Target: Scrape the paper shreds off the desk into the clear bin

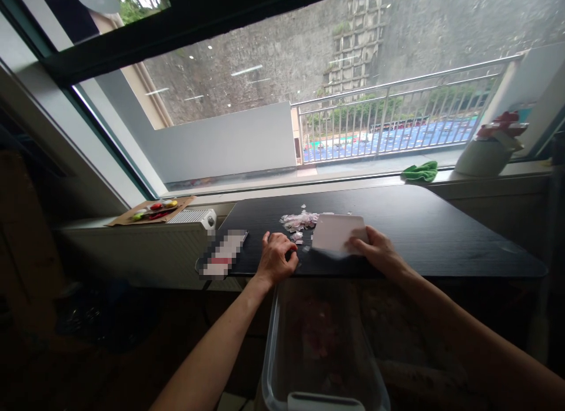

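Holding a white card (338,233) flat on the dark surface (441,228), the right hand (378,252) is pinching its near edge; paper scraps (300,221) are lying just beyond the left hand (277,257), whose fingers are curled and empty.

A wide window (282,87) fills the far wall, with daylight coming through; outside are a grey stone wall (309,52) and a metal railing (397,116). A dark table (441,228) stands against the sill (265,190). The floor below lies in shadow.
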The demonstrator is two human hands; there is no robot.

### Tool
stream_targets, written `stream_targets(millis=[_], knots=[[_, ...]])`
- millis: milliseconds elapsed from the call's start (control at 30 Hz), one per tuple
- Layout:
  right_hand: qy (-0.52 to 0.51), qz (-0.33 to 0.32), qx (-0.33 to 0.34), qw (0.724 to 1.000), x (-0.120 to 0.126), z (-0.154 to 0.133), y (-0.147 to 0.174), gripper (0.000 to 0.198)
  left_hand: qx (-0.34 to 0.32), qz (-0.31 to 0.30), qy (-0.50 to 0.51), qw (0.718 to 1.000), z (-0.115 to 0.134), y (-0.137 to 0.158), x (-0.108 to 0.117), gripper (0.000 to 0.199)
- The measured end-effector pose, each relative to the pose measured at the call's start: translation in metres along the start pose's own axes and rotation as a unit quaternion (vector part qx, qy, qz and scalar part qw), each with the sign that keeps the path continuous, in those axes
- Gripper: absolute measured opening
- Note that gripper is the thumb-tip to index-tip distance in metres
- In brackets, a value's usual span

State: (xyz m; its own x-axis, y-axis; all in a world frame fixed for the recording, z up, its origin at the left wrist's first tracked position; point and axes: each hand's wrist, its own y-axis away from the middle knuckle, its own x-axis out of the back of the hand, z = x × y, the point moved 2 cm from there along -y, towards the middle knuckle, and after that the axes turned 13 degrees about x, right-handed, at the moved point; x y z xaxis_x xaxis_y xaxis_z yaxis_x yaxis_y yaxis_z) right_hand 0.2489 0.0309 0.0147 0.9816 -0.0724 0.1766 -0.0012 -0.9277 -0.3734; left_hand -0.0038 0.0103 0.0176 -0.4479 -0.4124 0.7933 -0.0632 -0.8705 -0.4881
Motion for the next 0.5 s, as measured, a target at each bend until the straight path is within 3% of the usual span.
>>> stream_targets(millis=[200,500], knots=[[0.041,-0.016,0.046,0.998,-0.0081,-0.001,-0.003,0.023,0.003,-0.002,-0.001,1.0,0.0002,0.0003,0.0001,0.009],[0.038,-0.027,0.039,0.998,-0.0121,-0.0026,-0.0059,0.025,0.043,0.016,0.015,0.999,-0.0042,-0.0021,-0.0003,0.011]])
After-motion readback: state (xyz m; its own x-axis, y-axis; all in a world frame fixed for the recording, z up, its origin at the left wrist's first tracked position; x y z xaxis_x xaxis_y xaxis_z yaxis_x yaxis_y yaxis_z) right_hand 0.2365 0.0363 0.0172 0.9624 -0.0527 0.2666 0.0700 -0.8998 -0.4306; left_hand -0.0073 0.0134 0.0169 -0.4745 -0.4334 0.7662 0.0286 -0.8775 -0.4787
